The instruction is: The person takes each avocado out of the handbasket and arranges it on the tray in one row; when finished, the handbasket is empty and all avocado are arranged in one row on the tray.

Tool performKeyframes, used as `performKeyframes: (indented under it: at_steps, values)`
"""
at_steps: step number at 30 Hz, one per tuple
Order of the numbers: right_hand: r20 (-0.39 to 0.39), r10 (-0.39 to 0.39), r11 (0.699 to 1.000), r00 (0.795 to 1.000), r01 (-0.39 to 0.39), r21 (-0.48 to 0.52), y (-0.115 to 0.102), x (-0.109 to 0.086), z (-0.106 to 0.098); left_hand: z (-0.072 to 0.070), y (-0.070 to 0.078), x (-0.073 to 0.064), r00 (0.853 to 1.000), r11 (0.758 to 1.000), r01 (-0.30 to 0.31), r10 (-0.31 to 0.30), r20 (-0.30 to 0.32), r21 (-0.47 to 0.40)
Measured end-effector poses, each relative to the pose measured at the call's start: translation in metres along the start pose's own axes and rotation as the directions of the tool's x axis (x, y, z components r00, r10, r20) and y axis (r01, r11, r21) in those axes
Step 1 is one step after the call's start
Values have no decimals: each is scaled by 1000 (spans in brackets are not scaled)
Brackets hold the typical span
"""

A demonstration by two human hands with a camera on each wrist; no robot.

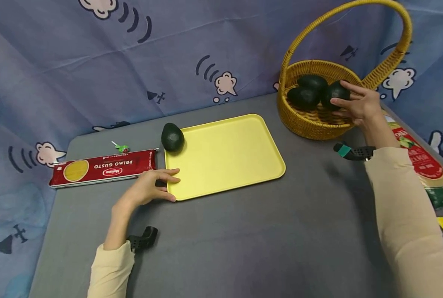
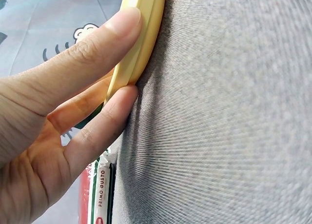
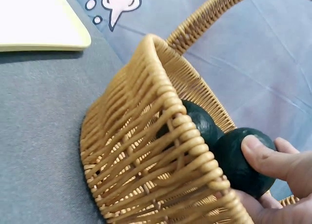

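- The right hand (image 1: 364, 103), upper right of the head view, grasped an avocado (image 1: 332, 95) within the wicker basket's (image 1: 307, 129) opening, beside two other avocados (image 1: 302, 98).
- The left hand (image 1: 147, 188), left of centre, gripped the yellow tray (image 1: 225, 157) by its lower-left corner.
- Another avocado (image 1: 173, 138) sat at the tray's upper-left corner.
- A red spaghetti pack (image 1: 102, 169) lay at left.

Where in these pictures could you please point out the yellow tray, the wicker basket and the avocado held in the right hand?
Yellow tray (image 1: 225, 157): head view, on its bare middle.
Wicker basket (image 1: 303, 128): head view, on its outer front wall.
Held avocado (image 3: 233, 160): right wrist view, on its dark skin.
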State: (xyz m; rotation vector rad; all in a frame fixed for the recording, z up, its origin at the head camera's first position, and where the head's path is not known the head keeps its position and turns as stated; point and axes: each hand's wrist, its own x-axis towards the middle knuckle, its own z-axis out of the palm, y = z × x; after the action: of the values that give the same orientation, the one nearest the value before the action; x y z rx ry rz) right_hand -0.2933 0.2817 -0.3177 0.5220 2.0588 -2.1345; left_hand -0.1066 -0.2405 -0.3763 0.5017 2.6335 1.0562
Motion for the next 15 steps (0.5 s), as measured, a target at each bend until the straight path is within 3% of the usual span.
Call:
performKeyframes:
  at_steps: [7,15]
  values:
    - [60,-75,997,995,73,32,3,-15,-1,-2,0,-2,1000,1000,1,-1,4,-1]
    - [150,-189,982,970,185,39,9,-29,-8,-1,1,0,1000,1000,-1,1,11,4]
